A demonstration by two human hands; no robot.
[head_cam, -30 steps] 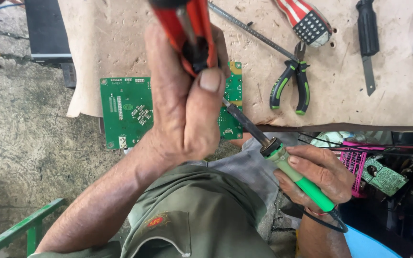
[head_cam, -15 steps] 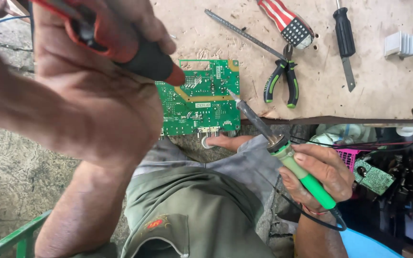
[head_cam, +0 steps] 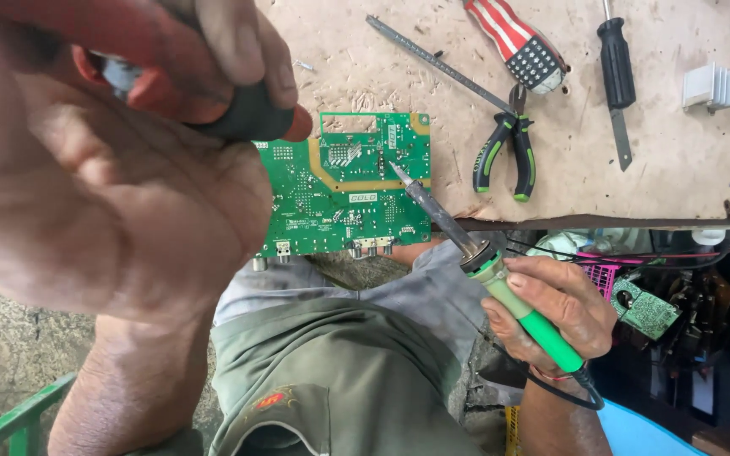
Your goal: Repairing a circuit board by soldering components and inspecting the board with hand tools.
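The right hand (head_cam: 551, 308) was closed around the green handle of a soldering iron (head_cam: 466, 245), sitting at about five o'clock in the head view. The iron's metal shaft ran up toward eleven o'clock, and its tip rested on or just above the green circuit board (head_cam: 340, 194); which of the two could not be told. The board lay flat at the near edge of the chipboard bench (head_cam: 661, 194), its connector side hanging slightly over the edge, above the person's lap.

The left hand (head_cam: 103, 169) was raised close to the camera and filled the nine-to-eleven o'clock part of the view. It was clenched around a red-and-black tool (head_cam: 238, 114), whose dark end pointed toward the board's upper left corner; the tool's working end was hidden.

On the bench at one o'clock from the board lay green-handled pliers (head_cam: 504, 156), a long thin metal strip (head_cam: 437, 63) touching them, a red-and-white striped tool (head_cam: 517, 38), a black-handled screwdriver (head_cam: 617, 80) and, at the far right, a small finned heat sink (head_cam: 711, 84).
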